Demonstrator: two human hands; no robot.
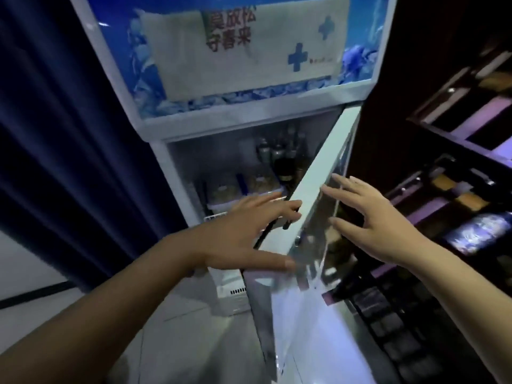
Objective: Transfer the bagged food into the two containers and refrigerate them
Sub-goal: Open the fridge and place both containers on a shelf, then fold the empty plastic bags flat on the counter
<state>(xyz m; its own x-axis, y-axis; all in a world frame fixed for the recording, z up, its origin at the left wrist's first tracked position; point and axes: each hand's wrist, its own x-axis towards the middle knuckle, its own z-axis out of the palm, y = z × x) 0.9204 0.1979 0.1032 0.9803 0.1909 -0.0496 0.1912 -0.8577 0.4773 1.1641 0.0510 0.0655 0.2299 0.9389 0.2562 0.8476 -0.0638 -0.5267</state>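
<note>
A: From the head view, we're at the fridge (221,112) with its glass door (313,206) part open. Our left hand (243,231) lies flat with fingers spread, the fingertips at the door's edge and the thumb low on its frame, gripping nothing. Our right hand (379,217) is open too, fingers splayed against or just off the outer glass; we can't tell which.

B: And the two containers (243,189)?

A: They look to be on the shelf inside, side by side near its front edge, left of the dark bottles (279,156). So we judge the step is closing the door. We'd draw the left fingers clear of the gap first, then push evenly with the right palm until the seal meets the frame.

B: What can't we make out?

A: Blur softens both hands. The containers' lids and contents are dim, the left hand covers the shelf's front edge, and the lower shelves are hidden. The racks (443,217) on the right are too dark to read.
</note>
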